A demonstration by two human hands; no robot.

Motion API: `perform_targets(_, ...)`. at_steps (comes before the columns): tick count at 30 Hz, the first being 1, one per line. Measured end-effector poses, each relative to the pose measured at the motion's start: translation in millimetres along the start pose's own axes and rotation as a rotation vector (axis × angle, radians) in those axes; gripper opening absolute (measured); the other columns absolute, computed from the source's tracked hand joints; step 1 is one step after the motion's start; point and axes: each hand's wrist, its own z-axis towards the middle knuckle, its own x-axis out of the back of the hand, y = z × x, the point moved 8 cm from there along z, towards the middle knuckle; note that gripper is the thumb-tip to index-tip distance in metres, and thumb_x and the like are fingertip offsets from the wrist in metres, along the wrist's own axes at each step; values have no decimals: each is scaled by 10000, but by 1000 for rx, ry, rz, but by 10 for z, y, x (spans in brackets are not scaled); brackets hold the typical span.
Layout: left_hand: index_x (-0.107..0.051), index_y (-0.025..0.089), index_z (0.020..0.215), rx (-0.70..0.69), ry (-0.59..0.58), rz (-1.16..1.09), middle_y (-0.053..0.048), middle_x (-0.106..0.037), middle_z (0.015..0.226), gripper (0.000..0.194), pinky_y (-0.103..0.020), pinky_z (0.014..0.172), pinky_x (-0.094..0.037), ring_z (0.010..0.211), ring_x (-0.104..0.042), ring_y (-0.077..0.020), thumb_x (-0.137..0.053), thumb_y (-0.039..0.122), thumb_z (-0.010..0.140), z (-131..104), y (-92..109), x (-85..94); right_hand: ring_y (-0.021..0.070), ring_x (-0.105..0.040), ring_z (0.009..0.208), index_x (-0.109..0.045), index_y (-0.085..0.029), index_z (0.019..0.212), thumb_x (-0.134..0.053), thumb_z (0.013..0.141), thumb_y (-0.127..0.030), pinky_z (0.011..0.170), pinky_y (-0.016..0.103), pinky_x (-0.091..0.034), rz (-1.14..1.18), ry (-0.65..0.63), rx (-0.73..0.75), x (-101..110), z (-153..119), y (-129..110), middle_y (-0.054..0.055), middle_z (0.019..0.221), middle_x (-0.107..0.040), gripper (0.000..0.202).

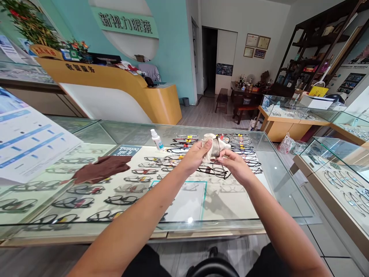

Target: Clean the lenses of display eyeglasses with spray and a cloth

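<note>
My left hand (198, 154) is closed on a cream cloth (209, 144), thumb on top, and the cloth is bunched against a pair of thin-framed glasses. Those glasses (219, 163) are pinched between the fingers of my right hand (232, 159), above the glass top of a display case. Behind the hands a white spray bottle (157, 140) stands upright on the glass. A crumpled brown cloth (102, 169) lies to the left. How much of the glasses the cream cloth covers is hard to make out.
Rows of glasses (119, 200) lie inside the display case (230, 227). A printed sheet (31, 138) rises at the left. Beyond are an orange counter (164, 102) and dark wooden benches (221, 100). More glass cases (337, 184) stand at the right.
</note>
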Motion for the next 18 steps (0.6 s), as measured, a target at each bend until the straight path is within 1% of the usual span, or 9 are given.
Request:
perform_targets(2, -687, 144, 812, 12, -28, -17, -15, -681, 687, 630, -257, 580, -495, 599, -602, -130, -912, 721, 697, -7, 6, -27, 174, -689, 829, -650, -237, 751, -908, 707, -443, 962, 341, -454, 32, 18, 4, 1, -3, -19, -35, 825, -692, 334)
perform_targets(7, -711, 147, 1005, 3, -46, -67, -15, -729, 841, 629, -244, 636, -526, 689, -647, -128, -1028, 529, 618, -36, 34, -85, 196, -687, 821, -635, -236, 725, -837, 722, -382, 871, 335, -447, 61, 51, 32, 36, -3, -51, -29, 758, -668, 249)
perform_targets(10, -700, 153, 1021, -9, -48, -23, -8, -724, 831, 616, -231, 624, -514, 688, -648, -128, -1040, 448, 602, -42, 41, -92, 196, -684, 835, -663, -236, 737, -815, 743, -372, 863, 331, -457, 74, 30, 32, 30, -1, -41, -21, 745, -676, 204)
perform_targets(13, -676, 156, 989, -29, -60, 53, 12, -701, 756, 585, -221, 575, -488, 605, -623, -114, -1028, 434, 614, -47, 63, -104, 194, -680, 822, -669, -236, 729, -839, 733, -396, 887, 343, -489, 104, -2, 1, -1, -6, -16, -14, 747, -697, 233)
perform_targets(16, -648, 163, 945, -48, -64, 97, 28, -677, 692, 576, -219, 516, -465, 527, -600, -110, -1014, 477, 629, -65, 99, -146, 202, -680, 823, -704, -230, 777, -847, 722, -418, 877, 357, -513, 111, -27, -38, -34, -15, 11, 2, 768, -724, 243)
perform_targets(18, -640, 166, 916, -72, -49, 99, 37, -655, 652, 573, -218, 484, -450, 488, -580, -107, -998, 526, 649, -81, 131, -176, 211, -684, 823, -722, -230, 821, -840, 725, -423, 860, 362, -517, 96, -32, -46, -47, -19, 20, -1, 739, -713, 245)
